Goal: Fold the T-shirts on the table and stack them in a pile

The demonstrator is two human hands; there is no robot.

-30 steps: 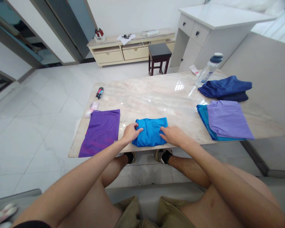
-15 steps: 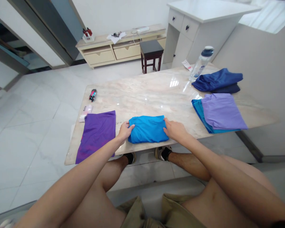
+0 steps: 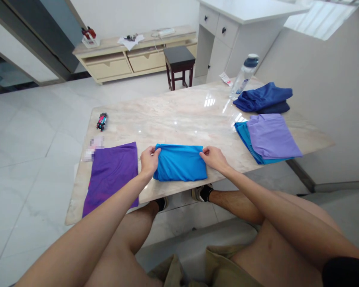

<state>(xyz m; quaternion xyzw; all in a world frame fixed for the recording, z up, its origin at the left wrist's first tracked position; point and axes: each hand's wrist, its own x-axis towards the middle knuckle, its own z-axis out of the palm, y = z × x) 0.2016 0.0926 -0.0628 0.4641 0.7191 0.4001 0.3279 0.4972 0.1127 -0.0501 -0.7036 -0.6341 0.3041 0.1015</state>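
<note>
A folded bright blue garment [image 3: 181, 162] lies near the front edge of the marble table [image 3: 182, 115]. My left hand [image 3: 148, 160] pinches its far left corner with closed fingers. At its far right corner my right hand [image 3: 214, 156] grips the cloth the same way. A flat purple garment [image 3: 112, 175] lies just left of my left hand.
At the right end sit a lilac garment [image 3: 272, 134] on a teal one and a dark blue pile [image 3: 263, 98] beside a water bottle [image 3: 243, 75]. A small dark object [image 3: 102, 121] lies far left. Beyond stand a stool [image 3: 179, 63], a low cabinet and a white desk.
My hands slid from on top of the blue garment to its sides and now hold its far corners. The view has shifted, moving everything leftward.
</note>
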